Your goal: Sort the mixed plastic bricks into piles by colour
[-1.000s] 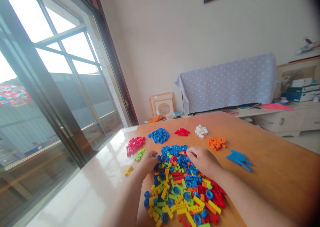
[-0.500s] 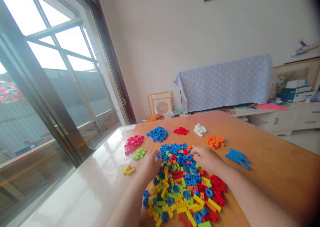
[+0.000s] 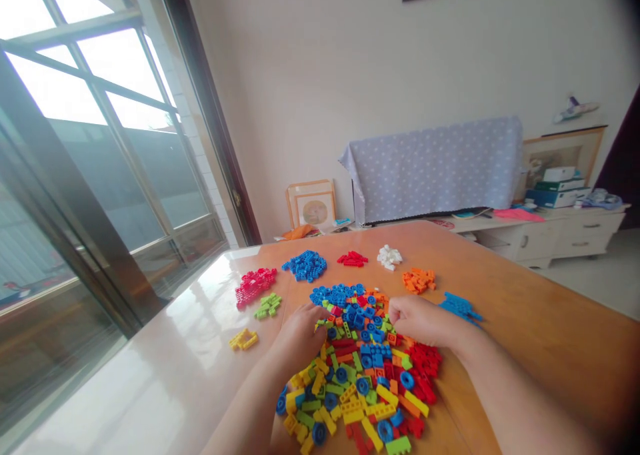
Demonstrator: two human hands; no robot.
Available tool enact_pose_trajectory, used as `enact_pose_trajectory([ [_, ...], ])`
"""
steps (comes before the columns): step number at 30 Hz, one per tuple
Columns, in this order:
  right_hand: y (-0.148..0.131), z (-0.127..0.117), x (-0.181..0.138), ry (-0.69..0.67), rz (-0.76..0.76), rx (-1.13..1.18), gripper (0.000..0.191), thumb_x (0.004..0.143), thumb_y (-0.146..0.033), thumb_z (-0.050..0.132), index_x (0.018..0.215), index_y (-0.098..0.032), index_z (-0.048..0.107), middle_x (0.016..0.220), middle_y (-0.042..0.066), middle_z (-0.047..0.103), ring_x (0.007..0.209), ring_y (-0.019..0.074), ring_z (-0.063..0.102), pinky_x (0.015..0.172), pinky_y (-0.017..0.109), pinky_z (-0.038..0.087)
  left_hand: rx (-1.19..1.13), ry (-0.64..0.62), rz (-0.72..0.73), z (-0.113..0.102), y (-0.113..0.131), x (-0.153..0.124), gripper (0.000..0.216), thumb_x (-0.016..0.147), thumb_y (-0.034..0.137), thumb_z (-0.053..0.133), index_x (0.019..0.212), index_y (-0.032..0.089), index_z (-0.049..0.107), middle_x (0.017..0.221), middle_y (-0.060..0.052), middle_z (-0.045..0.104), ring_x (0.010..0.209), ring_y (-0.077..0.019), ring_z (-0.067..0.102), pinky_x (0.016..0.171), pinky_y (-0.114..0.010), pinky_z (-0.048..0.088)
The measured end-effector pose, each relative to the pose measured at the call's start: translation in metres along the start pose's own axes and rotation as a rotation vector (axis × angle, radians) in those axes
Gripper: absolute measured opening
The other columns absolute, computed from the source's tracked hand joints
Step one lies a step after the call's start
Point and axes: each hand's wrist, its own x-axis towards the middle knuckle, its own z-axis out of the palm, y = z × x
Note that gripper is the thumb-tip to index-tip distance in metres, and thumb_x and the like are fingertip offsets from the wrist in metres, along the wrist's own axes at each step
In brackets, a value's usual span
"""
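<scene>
A mixed pile of toy building bricks (image 3: pixel 350 381) in blue, yellow, red, green and orange covers the near middle of the table. At its left edge my left hand (image 3: pixel 303 331) rests with bent fingers against the bricks; whatever is in the fingertips is hidden. My right hand (image 3: pixel 417 318) is curled at the pile's upper right, its fingertips turned inward and partly out of sight. Between the hands lie blue bricks (image 3: pixel 356 316) and small green pieces. Blue wheel-like round pieces (image 3: pixel 363 385) are scattered through the heap.
Sorted piles ring the heap: yellow bricks (image 3: pixel 243 339), green bricks (image 3: pixel 269 305), pink pieces (image 3: pixel 255 287), blue bricks (image 3: pixel 305 266), red bricks (image 3: pixel 353 259), white bricks (image 3: pixel 389 257), orange bricks (image 3: pixel 419 280) and long blue pieces (image 3: pixel 460 307). The wooden table (image 3: pixel 530 308) stands beside a window.
The view has shifted slightly, moving the scene left. My right hand has curled more and now partly covers the long blue pieces. The left hand remains at the pile's left edge.
</scene>
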Motion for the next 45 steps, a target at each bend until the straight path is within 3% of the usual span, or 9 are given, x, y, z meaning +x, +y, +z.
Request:
enact_pose_trajectory([
  [7, -0.021, -0.006, -0.011, -0.083, -0.011, -0.072, 0.014, 0.069, -0.015, 0.059, 0.079, -0.022, 0.066, 0.069, -0.003, 0.064, 0.060, 0.0118, 0.053, 0.050, 0.023, 0.027, 0.039, -0.002, -0.019, -0.002, 0.000, 0.001, 0.033, 0.084, 0.014, 0.052, 0.109, 0.025, 0.070, 0.108, -0.006, 0.068, 0.099, -0.0222, 0.063, 0.089, -0.032, 0.048],
  [17, -0.040, -0.004, -0.011, 0.001, 0.028, -0.017, 0.010, 0.079, -0.023, 0.056, 0.081, -0.022, 0.065, 0.070, -0.001, 0.063, 0.063, 0.0127, 0.052, 0.052, 0.023, 0.027, 0.089, 0.058, -0.117, 0.006, -0.007, 0.004, 0.026, 0.091, 0.028, 0.053, 0.113, 0.024, 0.068, 0.113, -0.008, 0.065, 0.102, -0.0250, 0.063, 0.089, -0.036, 0.050],
  [24, -0.040, 0.008, -0.003, 0.070, 0.032, 0.012, 0.012, 0.078, -0.022, 0.057, 0.087, -0.022, 0.065, 0.067, -0.003, 0.058, 0.058, 0.0109, 0.046, 0.051, 0.023, 0.023, 0.015, 0.066, 0.023, 0.020, 0.004, 0.005, 0.029, 0.093, 0.029, 0.052, 0.120, 0.026, 0.065, 0.118, -0.008, 0.065, 0.111, -0.0251, 0.061, 0.096, -0.037, 0.050],
  [30, -0.040, 0.010, -0.003, 0.010, -0.012, 0.072, 0.023, 0.079, -0.020, 0.056, 0.097, -0.022, 0.070, 0.066, -0.002, 0.059, 0.059, 0.0115, 0.047, 0.055, 0.023, 0.026, -0.022, 0.002, 0.090, 0.026, 0.012, 0.004, 0.041, 0.089, 0.031, 0.059, 0.130, 0.027, 0.062, 0.136, -0.007, 0.059, 0.122, -0.0270, 0.057, 0.105, -0.040, 0.048],
  [36, -0.034, 0.005, -0.002, 0.038, 0.020, 0.115, 0.022, 0.079, -0.021, 0.056, 0.095, -0.020, 0.070, 0.063, -0.003, 0.058, 0.057, 0.0112, 0.046, 0.053, 0.023, 0.026, -0.051, -0.004, 0.101, 0.024, 0.015, 0.004, 0.036, 0.089, 0.025, 0.057, 0.123, 0.026, 0.067, 0.133, -0.008, 0.060, 0.120, -0.0263, 0.058, 0.105, -0.040, 0.049],
  [45, -0.042, 0.007, -0.008, -0.080, -0.087, 0.152, 0.023, 0.079, -0.027, 0.064, 0.101, -0.024, 0.068, 0.064, -0.005, 0.058, 0.057, 0.0110, 0.048, 0.053, 0.022, 0.029, -0.064, -0.031, 0.195, 0.022, 0.029, 0.004, 0.040, 0.085, 0.015, 0.056, 0.122, 0.027, 0.067, 0.123, -0.006, 0.066, 0.116, -0.0266, 0.058, 0.100, -0.041, 0.048],
])
